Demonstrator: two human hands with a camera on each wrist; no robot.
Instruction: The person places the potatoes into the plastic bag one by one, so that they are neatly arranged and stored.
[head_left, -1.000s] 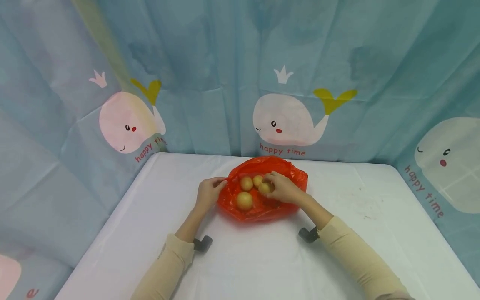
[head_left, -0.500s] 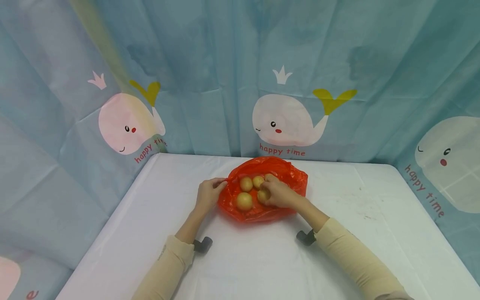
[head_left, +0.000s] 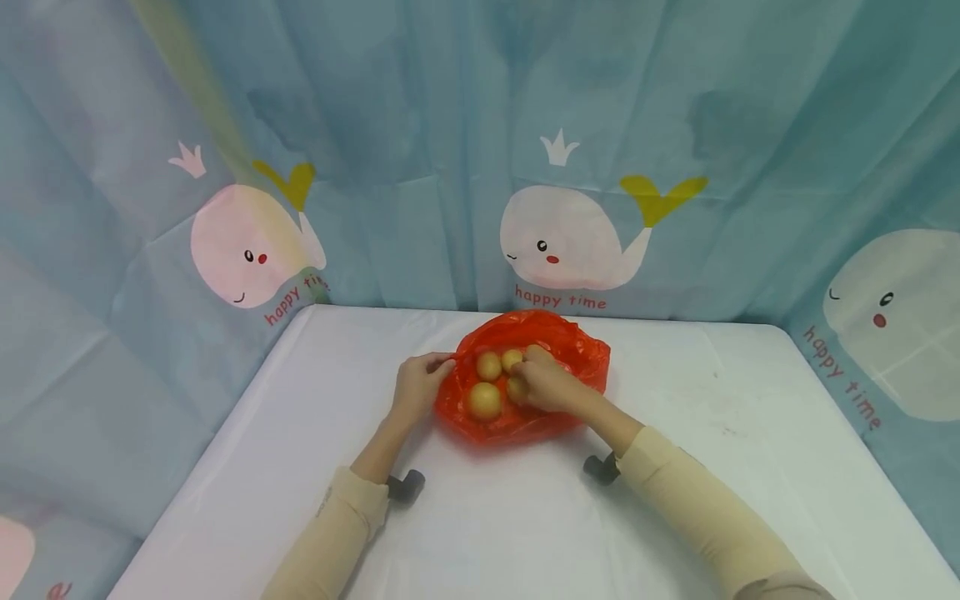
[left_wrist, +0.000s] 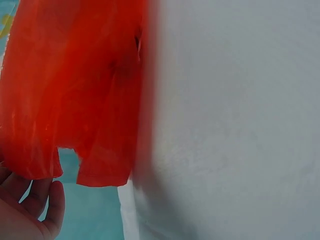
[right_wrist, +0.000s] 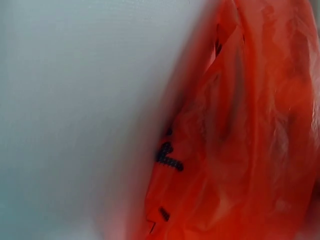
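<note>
A red plastic bag (head_left: 540, 429) lies with its mouth spread wide at the far middle of the table. My left hand (head_left: 415, 390) pinches the bag's left edge; in the left wrist view its fingers (left_wrist: 56, 202) are at the hem of the red film. Inside the bag, my right hand (head_left: 549, 385) grips a round yellowish-brown fruit (head_left: 515, 390), partly hidden by the fingers. Beside it lie a larger round fruit (head_left: 485, 401) and two smaller ones, one at the left (head_left: 489, 367) and one behind (head_left: 512, 360). Only red film (right_wrist: 235, 150) shows in the right wrist view, without the hand.
The table (head_left: 480, 525) has a white cover. Behind and at both sides hangs a blue curtain (head_left: 397, 233) with whale prints. Dark wrist-worn devices sit under the left forearm (head_left: 406, 488) and the right forearm (head_left: 600, 469).
My right hand has moved a little left and lower in the bag, bringing the gripped fruit nearer the large one. The left hand has stayed at the bag's edge.
</note>
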